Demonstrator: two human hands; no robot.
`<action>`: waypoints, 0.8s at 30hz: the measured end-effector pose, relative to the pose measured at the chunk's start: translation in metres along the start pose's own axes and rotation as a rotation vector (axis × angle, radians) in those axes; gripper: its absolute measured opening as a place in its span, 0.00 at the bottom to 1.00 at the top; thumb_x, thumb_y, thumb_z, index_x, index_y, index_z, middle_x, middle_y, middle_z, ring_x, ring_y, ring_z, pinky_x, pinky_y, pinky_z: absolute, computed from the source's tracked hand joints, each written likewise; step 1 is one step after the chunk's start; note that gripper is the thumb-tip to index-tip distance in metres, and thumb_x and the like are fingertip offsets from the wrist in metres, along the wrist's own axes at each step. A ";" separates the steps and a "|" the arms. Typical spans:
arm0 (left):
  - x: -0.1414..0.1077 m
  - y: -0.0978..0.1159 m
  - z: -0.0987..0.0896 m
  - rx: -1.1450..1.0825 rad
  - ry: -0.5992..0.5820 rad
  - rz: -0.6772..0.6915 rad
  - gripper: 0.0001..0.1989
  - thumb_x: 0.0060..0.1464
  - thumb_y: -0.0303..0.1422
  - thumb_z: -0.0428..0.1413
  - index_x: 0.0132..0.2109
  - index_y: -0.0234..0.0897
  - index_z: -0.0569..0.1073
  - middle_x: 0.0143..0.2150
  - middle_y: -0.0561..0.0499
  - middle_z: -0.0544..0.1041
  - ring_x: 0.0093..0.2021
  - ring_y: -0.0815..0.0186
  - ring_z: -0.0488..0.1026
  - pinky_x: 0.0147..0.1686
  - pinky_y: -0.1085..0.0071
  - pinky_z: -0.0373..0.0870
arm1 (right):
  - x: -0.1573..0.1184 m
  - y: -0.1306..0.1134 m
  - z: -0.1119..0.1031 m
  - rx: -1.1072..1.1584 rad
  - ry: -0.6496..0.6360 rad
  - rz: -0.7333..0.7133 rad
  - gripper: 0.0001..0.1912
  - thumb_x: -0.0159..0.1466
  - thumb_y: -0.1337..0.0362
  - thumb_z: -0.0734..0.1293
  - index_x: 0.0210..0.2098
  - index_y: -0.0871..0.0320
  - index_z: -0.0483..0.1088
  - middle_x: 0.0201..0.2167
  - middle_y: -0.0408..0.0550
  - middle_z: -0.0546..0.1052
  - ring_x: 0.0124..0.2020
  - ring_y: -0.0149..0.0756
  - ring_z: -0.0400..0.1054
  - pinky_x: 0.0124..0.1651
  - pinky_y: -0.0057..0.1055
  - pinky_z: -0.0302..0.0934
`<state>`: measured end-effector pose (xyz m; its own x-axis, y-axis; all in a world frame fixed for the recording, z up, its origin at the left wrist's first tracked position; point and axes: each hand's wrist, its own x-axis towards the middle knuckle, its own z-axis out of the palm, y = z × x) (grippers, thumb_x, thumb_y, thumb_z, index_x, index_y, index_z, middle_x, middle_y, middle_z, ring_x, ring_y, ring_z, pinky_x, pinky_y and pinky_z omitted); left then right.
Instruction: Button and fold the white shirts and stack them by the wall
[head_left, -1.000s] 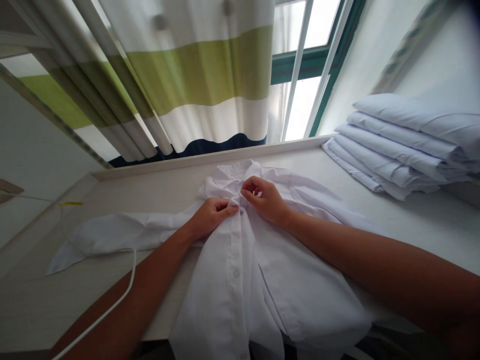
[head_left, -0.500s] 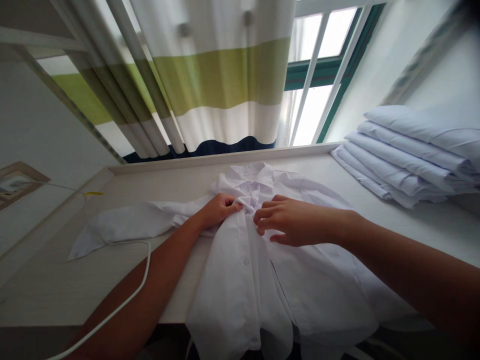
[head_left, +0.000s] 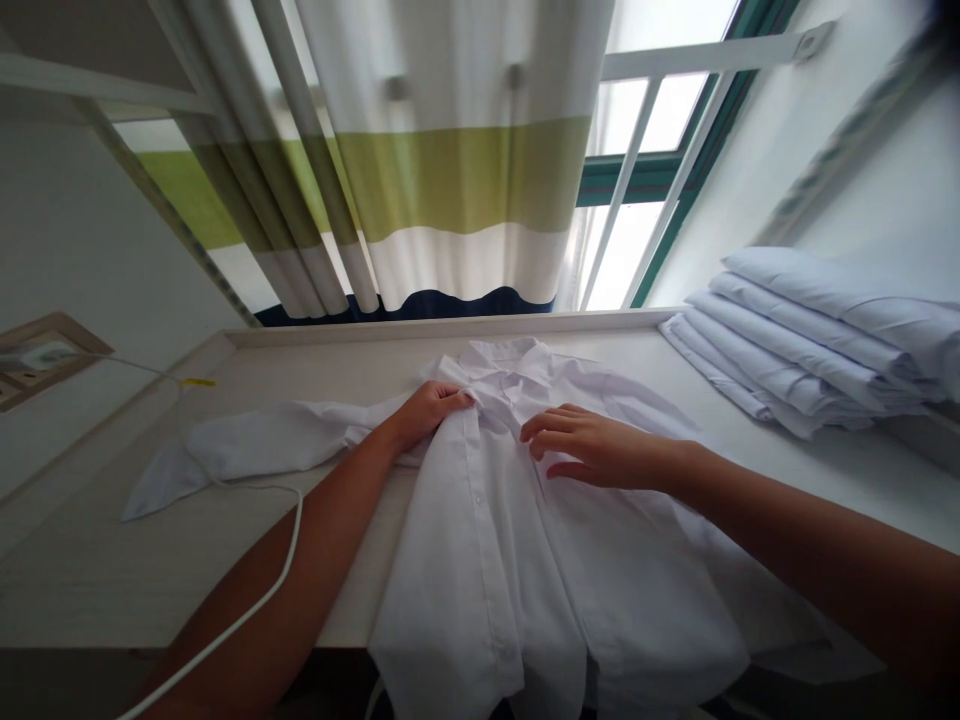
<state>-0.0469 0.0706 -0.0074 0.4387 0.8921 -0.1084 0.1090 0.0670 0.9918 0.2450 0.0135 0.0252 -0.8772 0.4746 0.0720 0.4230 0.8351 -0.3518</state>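
Observation:
A white button-up shirt (head_left: 442, 560) lies spread over the desk, its collar toward the window and its lower hem hanging past the front edge. One sleeve stretches out to the left. My left hand (head_left: 433, 408) pinches the button strip a little below the collar. Over the other front half, my right hand (head_left: 581, 445) hovers or rests lightly with its fingers apart and curved; nothing is held in it. Whether its fingertips touch the cloth I cannot tell.
Folded white garments (head_left: 817, 335) are stacked on the desk (head_left: 285, 370) at the right. A white cable (head_left: 289, 560) runs from a wall socket (head_left: 45, 355) across the left sleeve and my left forearm. Curtains (head_left: 465, 180) hang behind the desk.
My left hand has drawn the button strip slightly left, and the shirt front lies flatter. My right hand has moved a little right, away from the strip.

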 end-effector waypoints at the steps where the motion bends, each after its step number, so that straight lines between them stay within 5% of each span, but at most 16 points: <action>1: 0.000 0.000 -0.001 -0.069 -0.005 -0.015 0.17 0.48 0.44 0.66 0.34 0.31 0.80 0.30 0.47 0.80 0.28 0.65 0.74 0.30 0.71 0.69 | -0.001 -0.002 0.000 -0.002 -0.006 -0.002 0.13 0.69 0.59 0.67 0.52 0.51 0.74 0.58 0.49 0.74 0.56 0.44 0.68 0.57 0.44 0.61; 5: -0.005 0.006 -0.001 -0.193 -0.045 -0.072 0.16 0.48 0.42 0.68 0.32 0.31 0.78 0.27 0.47 0.78 0.22 0.69 0.71 0.22 0.74 0.66 | 0.002 -0.012 0.002 -0.020 -0.050 -0.074 0.12 0.68 0.60 0.68 0.50 0.47 0.76 0.59 0.45 0.74 0.60 0.46 0.65 0.63 0.48 0.55; 9: -0.012 0.017 0.007 -0.111 -0.124 -0.137 0.19 0.51 0.46 0.66 0.32 0.31 0.77 0.15 0.57 0.66 0.11 0.78 0.53 0.11 0.77 0.45 | 0.005 -0.016 0.007 -0.021 -0.013 -0.028 0.12 0.69 0.61 0.66 0.51 0.50 0.75 0.52 0.47 0.77 0.53 0.44 0.68 0.59 0.45 0.58; 15: -0.013 0.013 0.034 -0.286 -0.123 -0.077 0.20 0.50 0.44 0.68 0.39 0.30 0.80 0.34 0.46 0.81 0.30 0.67 0.76 0.30 0.74 0.71 | 0.001 -0.008 -0.003 0.116 0.116 0.073 0.08 0.70 0.61 0.64 0.40 0.53 0.76 0.46 0.49 0.78 0.46 0.42 0.70 0.50 0.42 0.63; 20: -0.009 0.003 0.048 -0.252 -0.034 -0.036 0.23 0.46 0.47 0.69 0.40 0.30 0.81 0.34 0.46 0.82 0.31 0.64 0.76 0.33 0.71 0.70 | 0.027 -0.009 -0.024 0.165 0.456 0.466 0.07 0.66 0.60 0.65 0.39 0.53 0.76 0.35 0.47 0.80 0.31 0.39 0.71 0.35 0.36 0.64; 24: -0.007 0.001 0.049 -0.290 0.025 0.016 0.22 0.47 0.46 0.69 0.38 0.30 0.81 0.32 0.48 0.80 0.29 0.67 0.73 0.31 0.72 0.67 | 0.058 -0.012 -0.011 0.144 0.636 0.491 0.05 0.62 0.64 0.66 0.35 0.54 0.76 0.28 0.43 0.77 0.29 0.36 0.68 0.35 0.34 0.60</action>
<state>-0.0061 0.0428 -0.0091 0.4161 0.9044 -0.0945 -0.1587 0.1745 0.9718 0.1914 0.0338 0.0444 -0.2850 0.8804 0.3791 0.6541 0.4677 -0.5945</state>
